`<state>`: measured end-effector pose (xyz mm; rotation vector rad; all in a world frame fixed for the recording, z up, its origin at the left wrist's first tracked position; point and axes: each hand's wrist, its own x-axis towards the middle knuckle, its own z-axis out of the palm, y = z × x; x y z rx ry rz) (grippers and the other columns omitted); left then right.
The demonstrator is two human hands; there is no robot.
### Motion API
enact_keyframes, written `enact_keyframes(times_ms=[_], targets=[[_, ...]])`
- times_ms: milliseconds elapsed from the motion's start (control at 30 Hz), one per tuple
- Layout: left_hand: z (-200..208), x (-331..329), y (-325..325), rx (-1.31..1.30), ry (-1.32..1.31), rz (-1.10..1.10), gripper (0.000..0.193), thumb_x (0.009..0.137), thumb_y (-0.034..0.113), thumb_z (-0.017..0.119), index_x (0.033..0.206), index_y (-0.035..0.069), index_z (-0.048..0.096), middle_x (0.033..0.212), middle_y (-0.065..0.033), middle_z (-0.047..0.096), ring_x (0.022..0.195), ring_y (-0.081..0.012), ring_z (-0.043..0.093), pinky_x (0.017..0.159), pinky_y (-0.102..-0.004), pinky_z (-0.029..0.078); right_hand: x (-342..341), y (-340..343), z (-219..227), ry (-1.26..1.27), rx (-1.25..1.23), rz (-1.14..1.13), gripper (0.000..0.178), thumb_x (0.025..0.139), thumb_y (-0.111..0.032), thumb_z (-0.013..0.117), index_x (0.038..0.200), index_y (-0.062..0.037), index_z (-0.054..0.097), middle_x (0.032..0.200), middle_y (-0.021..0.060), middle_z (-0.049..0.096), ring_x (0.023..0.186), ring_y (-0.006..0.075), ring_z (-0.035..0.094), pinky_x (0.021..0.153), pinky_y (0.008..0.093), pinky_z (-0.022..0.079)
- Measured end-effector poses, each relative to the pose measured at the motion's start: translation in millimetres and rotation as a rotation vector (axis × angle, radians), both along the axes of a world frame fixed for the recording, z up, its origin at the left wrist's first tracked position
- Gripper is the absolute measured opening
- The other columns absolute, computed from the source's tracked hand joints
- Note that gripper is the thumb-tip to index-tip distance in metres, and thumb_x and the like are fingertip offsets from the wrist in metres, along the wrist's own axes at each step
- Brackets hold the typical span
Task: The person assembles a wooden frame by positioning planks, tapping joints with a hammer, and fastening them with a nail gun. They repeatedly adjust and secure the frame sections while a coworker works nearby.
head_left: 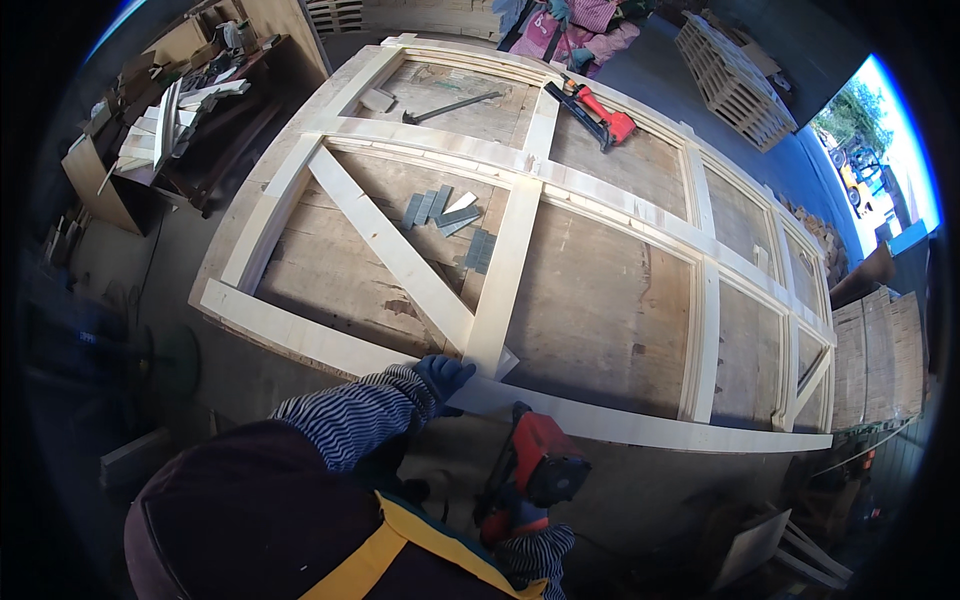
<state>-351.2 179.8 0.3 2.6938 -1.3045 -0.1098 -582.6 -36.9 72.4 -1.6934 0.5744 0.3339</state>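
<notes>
My left hand (443, 377), in a blue glove, is closed on the near rail (640, 428) of a pale wooden frame, beside the joint of a crosspiece (505, 280) and a diagonal brace (385, 240). My right hand (522, 516), partly hidden, grips a red and black nail gun (545, 450) just off the table's near edge. Strips of grey nails (430, 206) lie on the board inside the braced bay, with another bundle (480, 250) near the crosspiece. Farther back, a hammer (450, 107) and a second red nail gun (605, 115) rest in the far bays.
A person in pink (575, 35) stands at the far edge. At the left is a bench with wood offcuts (165, 125). Stacked pallets (735, 85) stand at the far right, stacked boards (880, 350) beside the table's right end. Loose timber (785, 545) lies at the lower right.
</notes>
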Motion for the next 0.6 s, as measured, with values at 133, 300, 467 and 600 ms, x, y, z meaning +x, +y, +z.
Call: enact_keyframes(times_ms=[133,300,467,600], targets=[[16,-2,0,0.076,0.126,0.018,0.107,0.070,0.061,0.083,0.155,0.015,0.037,0.133,-0.0116,0.050,0.126,-0.0346,0.050,0.109,-0.0521,0.040,-5,1,3,0.007,-0.011,0.011,0.014,0.086,-0.018,0.066,0.091,-0.0048,0.070,0.088,0.0086,0.070,0.081,0.0251,0.067,0.077,0.0401,0.052],[-3,1,-3,0.112,0.113,0.015,0.106,0.072,0.061,0.081,0.156,0.015,0.037,0.136,-0.0132,0.050,0.128,-0.0350,0.050,0.110,-0.0521,0.039,-19,1,5,-0.007,-0.037,0.014,0.014,0.086,-0.017,0.066,0.088,-0.0045,0.070,0.087,0.0084,0.070,0.080,0.0248,0.067,0.076,0.0398,0.053],[18,5,-2,0.193,0.232,-0.003,0.107,0.077,0.063,0.077,0.159,0.010,0.032,0.144,-0.0151,0.046,0.134,-0.0369,0.047,0.116,-0.0512,0.034,-26,-1,9,0.034,-0.073,0.067,0.014,0.087,-0.017,0.066,0.086,-0.0042,0.070,0.085,0.0083,0.070,0.079,0.0244,0.067,0.074,0.0396,0.053],[29,11,-5,0.193,0.228,-0.001,0.107,0.074,0.061,0.081,0.157,0.011,0.036,0.141,-0.0129,0.049,0.132,-0.0345,0.048,0.115,-0.0517,0.037,-28,-8,0,0.002,-0.160,0.191,0.014,0.087,-0.017,0.066,0.085,-0.0039,0.070,0.084,0.0082,0.070,0.078,0.0241,0.067,0.073,0.0394,0.053]])
